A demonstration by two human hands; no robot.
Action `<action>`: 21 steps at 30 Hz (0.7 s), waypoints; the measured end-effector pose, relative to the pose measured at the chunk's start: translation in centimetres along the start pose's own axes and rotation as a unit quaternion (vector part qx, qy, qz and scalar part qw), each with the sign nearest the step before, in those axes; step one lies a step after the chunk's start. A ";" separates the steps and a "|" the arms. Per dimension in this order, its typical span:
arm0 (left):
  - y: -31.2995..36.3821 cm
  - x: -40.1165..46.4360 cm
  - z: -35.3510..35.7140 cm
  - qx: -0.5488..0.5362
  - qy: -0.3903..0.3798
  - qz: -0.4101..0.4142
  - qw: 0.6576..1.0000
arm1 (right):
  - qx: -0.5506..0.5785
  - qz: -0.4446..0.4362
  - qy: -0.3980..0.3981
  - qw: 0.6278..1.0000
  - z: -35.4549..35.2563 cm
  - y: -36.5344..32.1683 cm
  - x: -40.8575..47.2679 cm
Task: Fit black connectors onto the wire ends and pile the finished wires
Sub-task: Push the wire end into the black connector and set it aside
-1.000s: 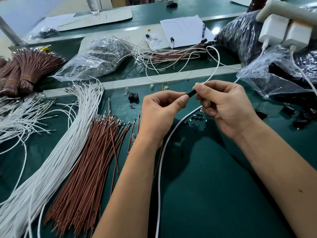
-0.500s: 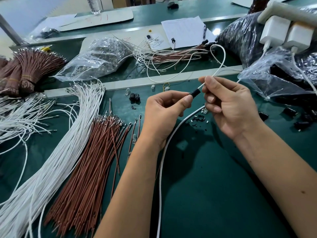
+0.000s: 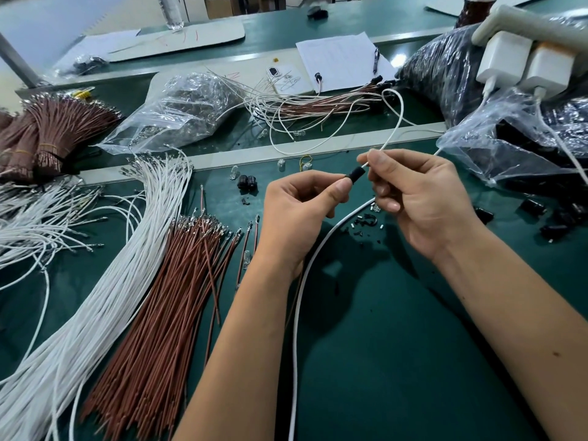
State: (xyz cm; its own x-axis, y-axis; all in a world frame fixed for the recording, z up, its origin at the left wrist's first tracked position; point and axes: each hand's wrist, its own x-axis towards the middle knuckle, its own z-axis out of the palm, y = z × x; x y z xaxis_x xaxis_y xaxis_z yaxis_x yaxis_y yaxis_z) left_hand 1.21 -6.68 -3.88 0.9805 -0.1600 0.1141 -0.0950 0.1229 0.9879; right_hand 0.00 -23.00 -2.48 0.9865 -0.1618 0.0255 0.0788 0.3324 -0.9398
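My left hand pinches a small black connector between thumb and forefinger, held above the green mat. My right hand pinches a thin white wire right where it enters the connector; the wire loops up and back toward the far pile. That pile of finished wires, white and brown with black ends, lies beyond the grey rail. A thick white cable runs down the mat under my hands.
Loose white wires and brown wires fan out on the left. Bundled brown wires lie far left. A clear bag sits behind, bags of black connectors at right, loose connectors and scraps on the mat.
Both hands lifted slightly and the connector now shows more between my fingertips. My right hand's fingers slid back along the white wire, whose loop swung higher.
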 end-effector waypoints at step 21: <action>1.4 0.1 -3.0 0.115 -0.079 -0.017 0.990 | 0.095 0.015 0.065 0.993 -1.3 -1.1 0.6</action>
State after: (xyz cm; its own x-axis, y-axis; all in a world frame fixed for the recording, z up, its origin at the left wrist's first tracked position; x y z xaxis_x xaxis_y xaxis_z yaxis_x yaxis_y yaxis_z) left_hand 1.69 -3.54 -2.79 0.9465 -0.3133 0.0779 -0.1174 -0.1092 0.9871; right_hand 0.30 -24.63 -1.84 0.9628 -0.2640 -0.0577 0.0876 0.5070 -0.8575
